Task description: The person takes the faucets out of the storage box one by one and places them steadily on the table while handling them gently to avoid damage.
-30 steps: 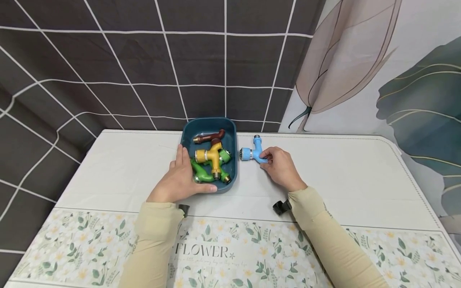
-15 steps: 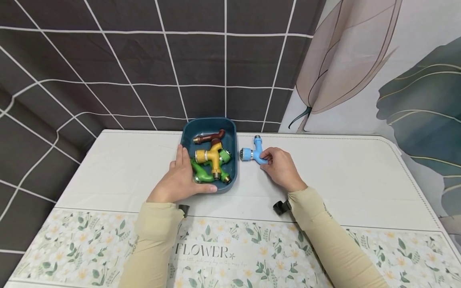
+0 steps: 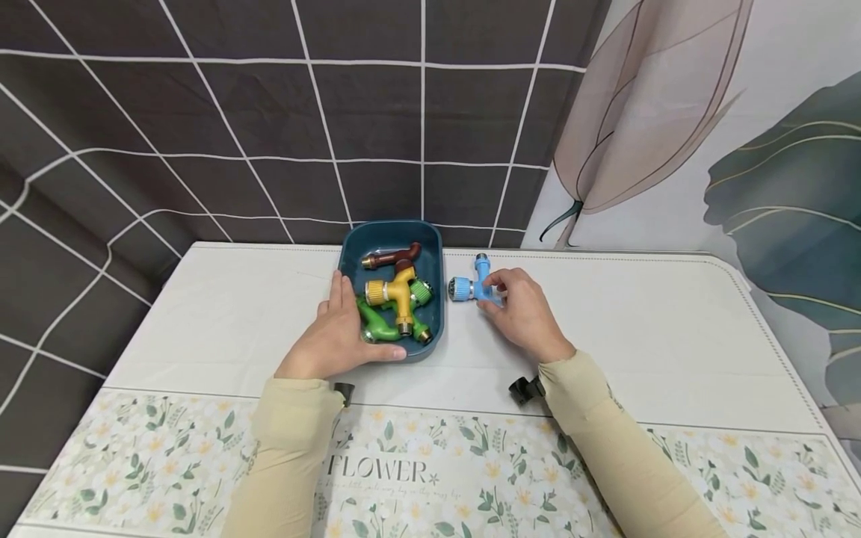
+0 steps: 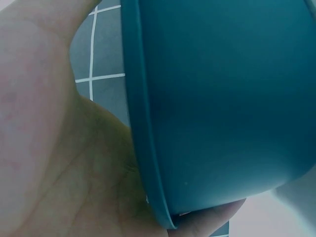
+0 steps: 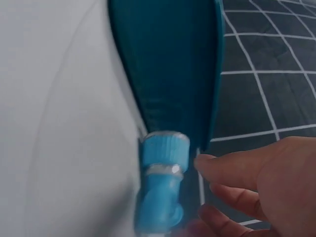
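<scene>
Blue tap [image 3: 480, 289] lies on white tabletop [image 3: 646, 321], just right of the teal bin [image 3: 437, 258], knob [image 3: 460, 289] facing the bin wall, threaded inlet toward the far edge. Left hand [image 3: 326, 338] brackets the bin's near-left corner: straight fingers down the side, thumb along the near edge, probably to stop it sliding. Yellow tap [image 3: 401, 295] sits across green taps [image 3: 380, 329], brown tap [image 3: 395, 256] behind; looks like a loose pile. Right hand [image 3: 528, 310] is at the spout end, thumb and fingers spread, no pinch visible; can't tell if fingertips touch. Right forearm [image 3: 625, 441] angles inward, left forearm [image 3: 289, 456] runs nearly straight ahead.
</scene>
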`<state>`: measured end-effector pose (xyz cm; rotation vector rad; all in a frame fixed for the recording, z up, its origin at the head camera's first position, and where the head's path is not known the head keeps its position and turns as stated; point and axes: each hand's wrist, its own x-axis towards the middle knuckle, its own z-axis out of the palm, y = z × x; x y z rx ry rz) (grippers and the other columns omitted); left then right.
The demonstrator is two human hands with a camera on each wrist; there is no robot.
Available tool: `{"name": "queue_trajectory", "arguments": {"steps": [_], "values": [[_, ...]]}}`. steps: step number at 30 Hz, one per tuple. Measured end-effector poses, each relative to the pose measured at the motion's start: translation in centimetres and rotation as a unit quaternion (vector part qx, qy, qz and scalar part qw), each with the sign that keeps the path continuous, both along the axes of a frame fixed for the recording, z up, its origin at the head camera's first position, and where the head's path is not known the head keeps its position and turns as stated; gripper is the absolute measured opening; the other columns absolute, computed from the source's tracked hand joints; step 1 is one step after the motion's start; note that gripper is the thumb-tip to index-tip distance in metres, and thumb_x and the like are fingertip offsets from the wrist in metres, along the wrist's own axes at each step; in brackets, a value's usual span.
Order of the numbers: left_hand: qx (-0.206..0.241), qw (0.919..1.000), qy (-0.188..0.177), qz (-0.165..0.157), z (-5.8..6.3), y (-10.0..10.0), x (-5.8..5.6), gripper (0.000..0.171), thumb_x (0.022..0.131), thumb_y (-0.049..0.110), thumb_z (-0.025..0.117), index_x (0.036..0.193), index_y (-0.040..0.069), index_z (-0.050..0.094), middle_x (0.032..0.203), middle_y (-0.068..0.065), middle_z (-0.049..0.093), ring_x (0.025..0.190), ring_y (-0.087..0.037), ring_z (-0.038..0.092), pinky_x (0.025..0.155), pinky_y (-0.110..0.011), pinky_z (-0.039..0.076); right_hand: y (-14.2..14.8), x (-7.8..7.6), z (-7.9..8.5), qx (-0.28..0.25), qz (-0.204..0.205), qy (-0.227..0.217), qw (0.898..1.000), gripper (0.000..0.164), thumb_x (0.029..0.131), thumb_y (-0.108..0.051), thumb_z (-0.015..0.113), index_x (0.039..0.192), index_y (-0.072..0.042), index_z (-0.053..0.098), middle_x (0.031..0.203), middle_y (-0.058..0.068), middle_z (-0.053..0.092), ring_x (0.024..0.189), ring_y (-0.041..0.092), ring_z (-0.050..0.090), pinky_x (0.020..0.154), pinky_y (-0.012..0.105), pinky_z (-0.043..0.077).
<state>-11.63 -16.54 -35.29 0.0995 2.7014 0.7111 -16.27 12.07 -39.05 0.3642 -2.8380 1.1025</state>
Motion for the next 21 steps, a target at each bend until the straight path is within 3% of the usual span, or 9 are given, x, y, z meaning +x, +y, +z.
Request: {"name": "queue_trajectory", "arguments": {"steps": [7,21], "values": [[0.001,1.0,-0.002,-0.001,0.0,0.1,0.0,0.144,0.072,0.066,0.081,0.155,-0.008,-0.01,0.163,-0.021,-0.023,0.147,-0.053,0.011,0.11,-0.06,0.034,-1.0,0.7,1.5,-0.034,0.013,0.014,0.999,0.029,0.09,-0.009,0.075,0.116,0.002,0.066,0.111,0.02,0.06,0.096,0.033,0.062,0.088,0.044,0.052],[-0.001,1.0,-0.003,0.003,0.1,0.0,0.1,0.141,0.074,0.064,0.081,0.156,-0.008,-0.009,0.163,-0.02,-0.024,0.147,-0.052,0.013,0.108,-0.061,0.036,-2.8,1.7,3.4,-0.026,0.037,0.037,0.998,0.032,0.091,-0.011,0.075,0.12,-0.002,0.065,0.116,0.022,0.058,0.1,0.036,0.064,0.091,0.046,0.05]]}}
